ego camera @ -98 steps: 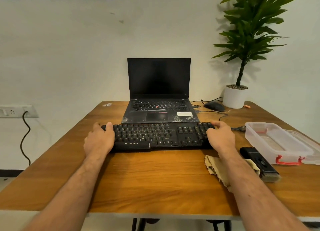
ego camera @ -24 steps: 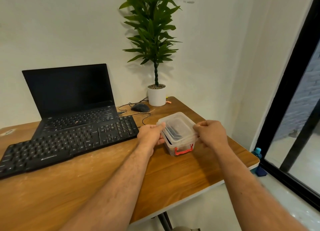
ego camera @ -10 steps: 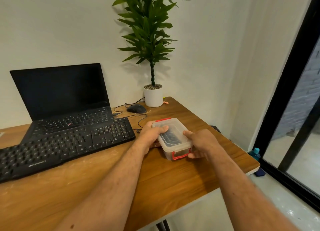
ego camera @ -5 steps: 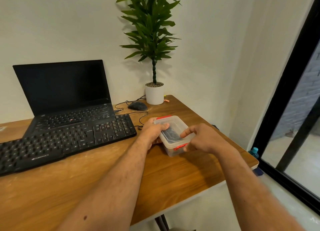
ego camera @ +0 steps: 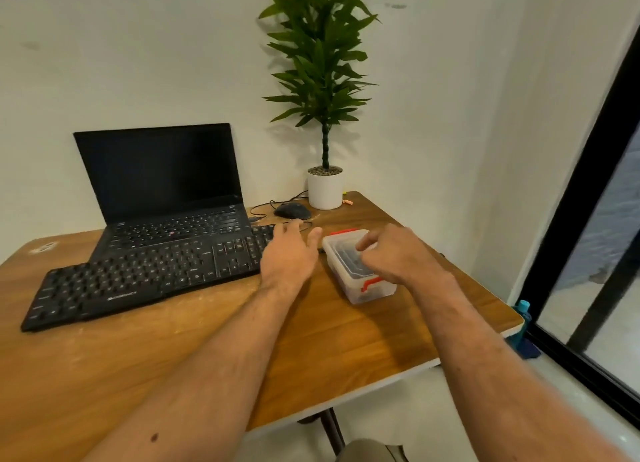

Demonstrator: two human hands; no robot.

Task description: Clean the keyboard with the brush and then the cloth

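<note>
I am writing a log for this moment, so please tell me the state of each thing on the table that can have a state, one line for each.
laptop: lid open, screen dark.
keyboard: flat on the table, in front of the laptop.
plastic box: lid on, something dark inside.
left hand: fingers relaxed, holding nothing, beside the box.
right hand: over the box lid, fingers loosely curled; contact unclear.
mouse: resting by the plant pot.

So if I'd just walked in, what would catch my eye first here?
Probably the two bare hands over the wooden table: the left hand with straight fingers beside a clear plastic box with red clips, the right hand loosely curled above its lid. Then the long black keyboard lying in front of an open laptop with a dark screen, and the tall green plant in a white pot at the far corner.
</note>
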